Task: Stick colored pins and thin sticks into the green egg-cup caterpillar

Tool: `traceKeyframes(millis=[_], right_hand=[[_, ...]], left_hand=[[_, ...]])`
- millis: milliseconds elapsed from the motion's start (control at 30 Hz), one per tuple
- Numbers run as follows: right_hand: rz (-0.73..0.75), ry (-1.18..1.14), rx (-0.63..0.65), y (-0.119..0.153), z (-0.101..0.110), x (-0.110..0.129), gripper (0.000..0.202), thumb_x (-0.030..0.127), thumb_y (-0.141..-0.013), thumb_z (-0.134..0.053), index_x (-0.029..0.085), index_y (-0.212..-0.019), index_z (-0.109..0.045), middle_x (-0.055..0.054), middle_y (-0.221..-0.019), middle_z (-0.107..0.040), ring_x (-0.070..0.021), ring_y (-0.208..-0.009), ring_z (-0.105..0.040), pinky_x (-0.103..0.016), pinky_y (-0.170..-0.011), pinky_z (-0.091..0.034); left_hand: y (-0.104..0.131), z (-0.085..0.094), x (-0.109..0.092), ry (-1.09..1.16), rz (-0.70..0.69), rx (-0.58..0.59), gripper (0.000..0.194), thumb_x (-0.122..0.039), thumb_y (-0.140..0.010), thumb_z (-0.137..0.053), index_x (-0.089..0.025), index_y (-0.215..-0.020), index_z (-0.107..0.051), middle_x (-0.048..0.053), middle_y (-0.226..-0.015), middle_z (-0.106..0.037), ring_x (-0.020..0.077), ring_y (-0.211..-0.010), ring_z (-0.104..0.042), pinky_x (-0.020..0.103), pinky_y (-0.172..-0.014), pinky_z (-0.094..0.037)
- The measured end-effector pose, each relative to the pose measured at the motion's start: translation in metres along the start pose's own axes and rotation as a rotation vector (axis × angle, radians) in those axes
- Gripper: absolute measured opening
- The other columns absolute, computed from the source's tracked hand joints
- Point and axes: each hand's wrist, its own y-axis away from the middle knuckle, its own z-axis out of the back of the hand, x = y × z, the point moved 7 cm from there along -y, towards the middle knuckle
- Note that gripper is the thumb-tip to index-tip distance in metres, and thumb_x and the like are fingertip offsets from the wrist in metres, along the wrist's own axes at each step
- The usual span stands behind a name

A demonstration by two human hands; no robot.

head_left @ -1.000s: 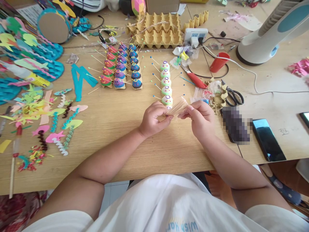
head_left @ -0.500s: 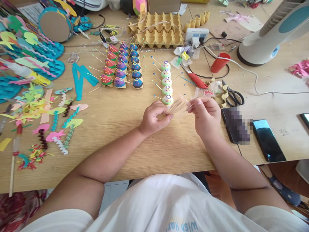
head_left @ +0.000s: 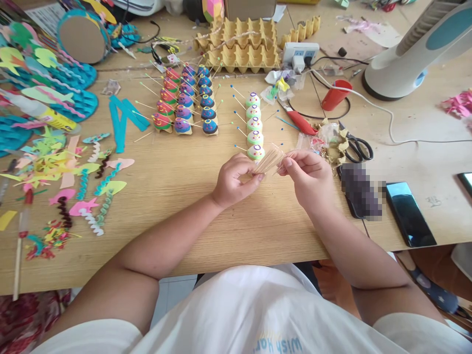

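Note:
A fanned bundle of toothpicks (head_left: 267,162) is pinched between the thumb and fingers of my left hand (head_left: 235,181). My right hand (head_left: 309,177) has its thumb and fingertips closed at the far ends of the sticks, on what looks like a clear plastic wrapper (head_left: 277,168). Just beyond my hands stands a row of white-and-green painted egg-carton cups (head_left: 254,124), with blue-tipped sticks poking out of their sides. Further left are rows of red (head_left: 162,123), purple (head_left: 183,126) and blue (head_left: 210,127) painted cups, also with sticks in them.
Paper fish and curled strips (head_left: 88,206) lie on the left. Behind the cups sits an egg carton (head_left: 241,46) beside a power strip (head_left: 300,51). To the right are a red cup (head_left: 336,96), scissors (head_left: 356,147), phones (head_left: 410,214) and a white device with a cable (head_left: 401,69).
My right hand has moved left, closer to the left hand, and its fingers now meet the ends of the toothpick bundle. My left hand has stayed almost still.

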Motion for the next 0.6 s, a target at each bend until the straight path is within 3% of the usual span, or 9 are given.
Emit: traceKeyframes(millis=[233,600], right_hand=[[0.048,0.006,0.068,-0.003,-0.001,0.005,0.033,0.052,-0.080,-0.088,0.024,-0.086,-0.073,0.002,-0.075,-0.073,-0.0103,-0.061,-0.067,-0.026,-0.062,-0.061],[0.111,0.101,0.055,-0.001,0.001,0.016,0.033,0.055,-0.084,-0.083,0.024,-0.080,-0.071,0.001,-0.070,-0.071,-0.0125,-0.060,-0.065,-0.028,-0.059,-0.058]], left_hand=[[0.000,-0.001,-0.001,-0.036,-0.022,0.010,0.017,-0.029,-0.092,-0.073,-0.021,-0.078,-0.068,0.002,-0.074,-0.066,0.0170,-0.076,-0.061,0.034,-0.072,-0.052],[-0.001,-0.003,-0.003,-0.080,-0.028,0.041,0.019,-0.032,-0.094,-0.070,-0.021,-0.078,-0.069,0.002,-0.076,-0.071,0.0172,-0.078,-0.063,0.034,-0.072,-0.052]])
